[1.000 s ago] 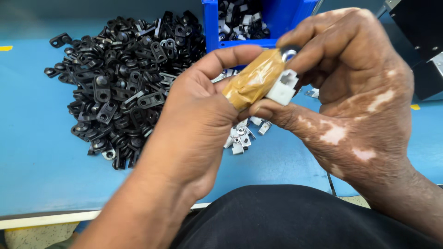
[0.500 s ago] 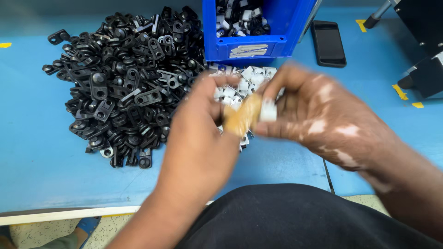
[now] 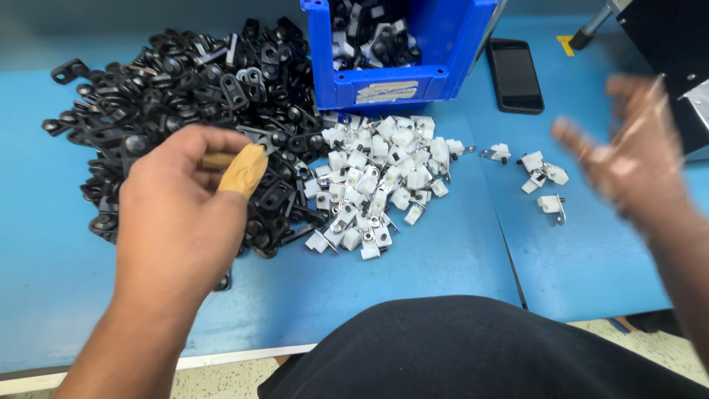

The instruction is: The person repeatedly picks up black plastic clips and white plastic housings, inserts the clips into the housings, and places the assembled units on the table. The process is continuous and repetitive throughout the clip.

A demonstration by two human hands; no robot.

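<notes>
Nearest the camera, a dark-clothed lap [image 3: 473, 351] fills the bottom edge, in front of the blue table [image 3: 413, 273]. The left hand [image 3: 181, 210] hangs over the near edge of the pile of black clips [image 3: 170, 111]; its fingers curl in loosely, and the thumb wears a tan finger cot [image 3: 242, 170] that points toward the clips. Whether anything sits between those fingers cannot be told, since the back of the hand hides them. The right hand [image 3: 628, 159] is blurred and held above the table to the right of the pile of black clips, well apart from it, with fingers spread wide and nothing in them. Between the two hands lies a heap of white clips [image 3: 377, 185], touching the right side of the black pile. A few loose white clips [image 3: 543, 181] lie just beside the right hand. Farther back, a blue bin [image 3: 399, 70] stands against the black pile's right rear, holding mixed black and white parts. A dark phone [image 3: 515, 74] lies flat right of the bin.
</notes>
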